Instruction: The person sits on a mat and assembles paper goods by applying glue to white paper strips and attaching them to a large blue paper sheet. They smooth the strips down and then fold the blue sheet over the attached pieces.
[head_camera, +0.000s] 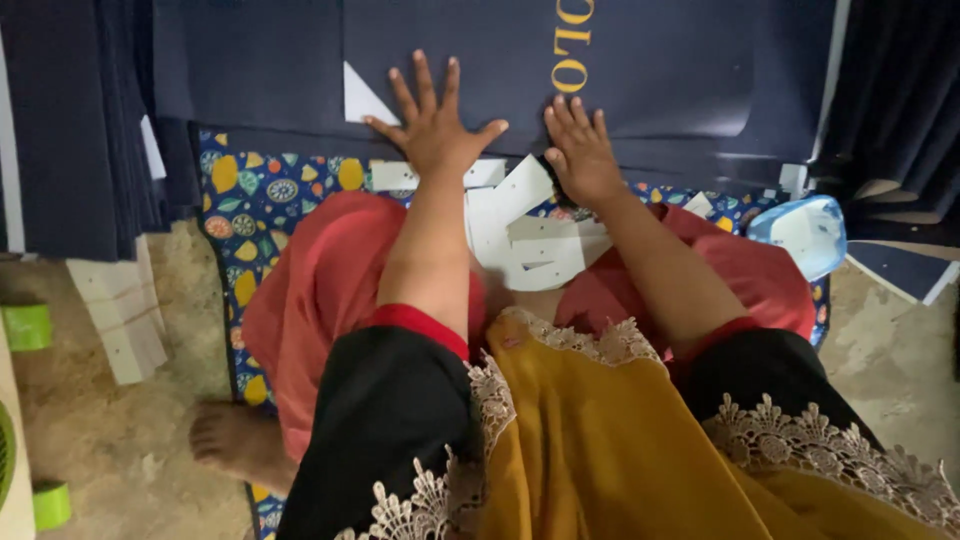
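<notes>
Both palms pressed flat on the dark navy card sheet (640, 80) spread on the floor ahead of the knees, likely to pin it still. Left hand (432, 125): grip released, fingers splayed wide. Right hand (582, 152): grip released, fingers together, at the sheet's near edge. White paper pieces (525, 235) just below the wrists.

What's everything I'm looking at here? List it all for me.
Navy sheet: one, dark blue with gold lettering, flat under both hands.
Navy stack: one pile, dark blue, far left.
White cards: several, on the lap.
White strips: small pile, on the floor at left.
Mat: one, blue with fruit print, under the person.
Tape rolls: two, green, left edge.
Plastic tub: one, clear bluish, right.
Foot: one, bare, lower left.
Left hand: spread flat on the sheet.
Right hand: flat on the sheet.
</notes>
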